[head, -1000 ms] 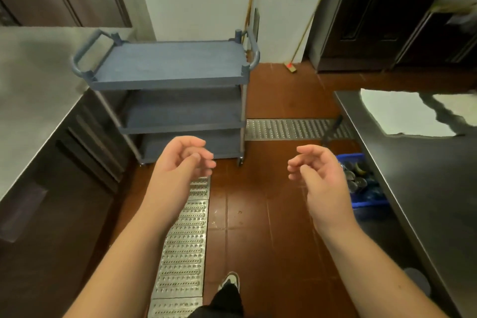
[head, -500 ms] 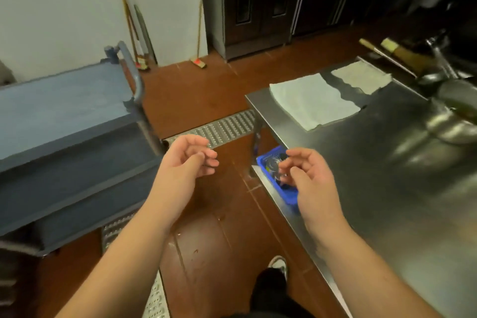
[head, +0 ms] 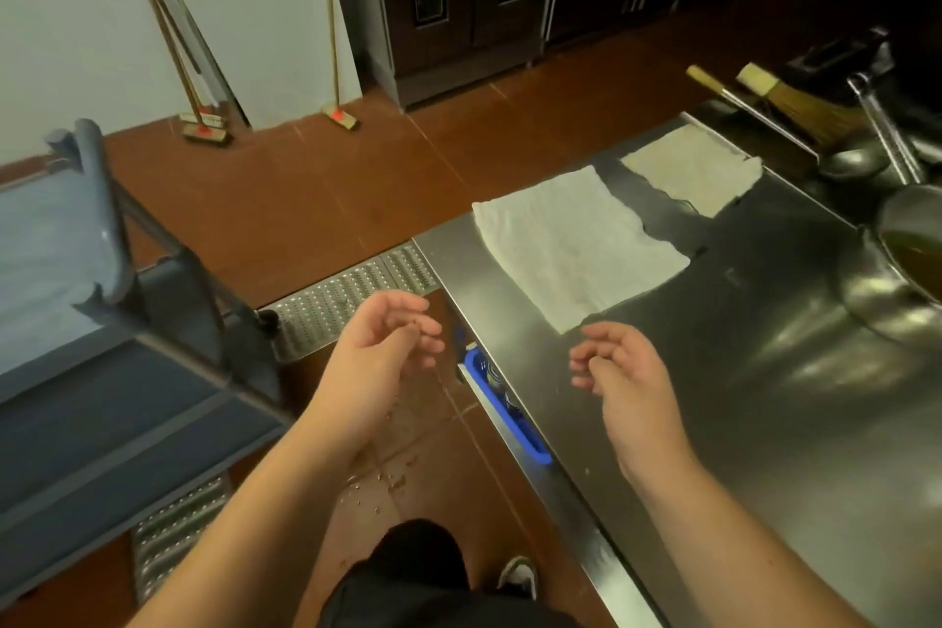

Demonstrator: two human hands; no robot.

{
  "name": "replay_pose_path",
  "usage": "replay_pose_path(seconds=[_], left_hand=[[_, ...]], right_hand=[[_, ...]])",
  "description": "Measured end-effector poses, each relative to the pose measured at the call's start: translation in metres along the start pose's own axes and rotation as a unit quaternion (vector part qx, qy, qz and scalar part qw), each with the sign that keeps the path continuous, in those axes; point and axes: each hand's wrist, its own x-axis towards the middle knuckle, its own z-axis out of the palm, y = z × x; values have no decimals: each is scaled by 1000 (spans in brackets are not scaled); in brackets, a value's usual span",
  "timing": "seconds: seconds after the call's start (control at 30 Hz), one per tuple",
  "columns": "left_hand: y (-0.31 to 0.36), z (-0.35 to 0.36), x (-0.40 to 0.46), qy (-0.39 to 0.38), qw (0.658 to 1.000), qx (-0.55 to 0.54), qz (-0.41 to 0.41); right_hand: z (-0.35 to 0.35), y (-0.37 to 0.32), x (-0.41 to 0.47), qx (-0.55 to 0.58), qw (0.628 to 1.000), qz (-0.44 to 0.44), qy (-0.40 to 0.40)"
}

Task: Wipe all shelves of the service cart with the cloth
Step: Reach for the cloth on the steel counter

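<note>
The blue-grey service cart [head: 117, 388] stands at the left, its three shelves and a corner handle showing. A white cloth [head: 576, 245] lies flat on the steel counter [head: 764, 423] at the right, with a second, greyer cloth [head: 693, 168] behind it. My left hand [head: 382, 347] hovers over the floor between cart and counter, fingers loosely curled and holding nothing. My right hand [head: 617, 367] hangs over the counter's near edge, just short of the white cloth, fingers relaxed and empty.
A blue crate [head: 504, 403] with cans sits under the counter edge. Metal pots [head: 907, 245], ladles and a brush [head: 795, 107] crowd the counter's far right. Brooms [head: 204, 128] lean on the wall. A perforated drain grate [head: 336, 306] crosses the tiled floor.
The view has swung right from the cart to the counter. Both hands have come along, and the right one now hangs over the counter near the white cloth.
</note>
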Motion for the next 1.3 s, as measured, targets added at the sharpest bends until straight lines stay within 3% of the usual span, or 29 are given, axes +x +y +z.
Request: replay_pose_path(seconds=[0.27, 0.47, 0.6, 0.73, 0.83, 0.93, 1.07, 1.1, 1.2, 1.3], left_hand=[[-7, 15, 158, -24, 997, 6, -78], [-18, 41, 309, -153, 974, 146, -80], [-40, 66, 387, -226, 928, 296, -24], [-66, 83, 440, -209, 856, 472, 42], [-88, 87, 464, -223, 831, 509, -21], [-95, 95, 473, -230, 811, 535, -47], [-91, 102, 482, -231, 812, 532, -69], [-90, 102, 484, -232, 826, 504, -103], [-72, 96, 480, -197, 913, 303, -191], [-42, 79, 468, -189, 952, 127, -204]], right_hand=[[27, 30, 127, -13, 994, 83, 74], [42, 52, 209, 23, 960, 187, 208], [43, 75, 247, 12, 930, 238, 281], [39, 89, 262, -67, 894, 298, 329], [39, 94, 267, -110, 865, 340, 352], [42, 94, 276, -24, 847, 400, 349], [44, 99, 281, 74, 831, 431, 343], [45, 96, 282, 111, 827, 434, 340], [49, 75, 288, 211, 829, 386, 345], [50, 46, 288, 218, 877, 278, 326]])
